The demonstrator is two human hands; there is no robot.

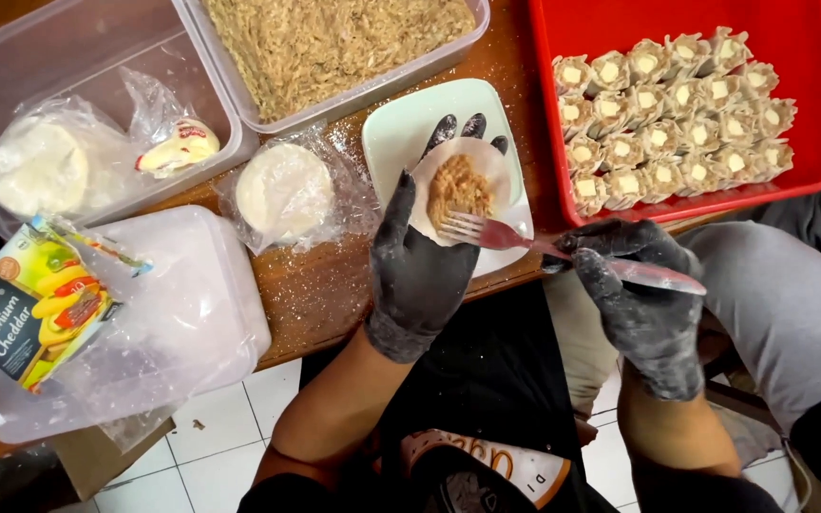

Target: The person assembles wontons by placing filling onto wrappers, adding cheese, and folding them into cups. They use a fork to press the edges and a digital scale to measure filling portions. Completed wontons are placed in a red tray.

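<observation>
Over the desk edge: both hands were seen in black gloves dusted with flour, held above a pale green plate [401, 128].
Left hand: the left hand [420, 256] was held palm up, fingers spread and slightly cupped, with a round wrapper [486, 166] laid across them.
Filling: a mound of brown minced filling [458, 188] was seen lying at the middle of the wrapper.
Right hand: the right hand [634, 285] was closed around the clear red handle of a fork [525, 237], pinched between thumb and fingers.
Fork tip: the tines were seen touching the lower edge of the filling.
Red tray: a red tray [814, 57] was set at the upper right, with filled dumplings [677, 114] packed in rows, each topped with a pale cube.
Back of desk: a clear tub [358, 95] of the same brown filling was placed behind the plate.
Beside the plate: a stack of wrappers [282, 190] in plastic was laid to its left.
Far left: a second clear tub [68, 47] with bagged wrappers was seen, and a cheese packet [26, 313] rested on a plastic lid [201, 304].
</observation>
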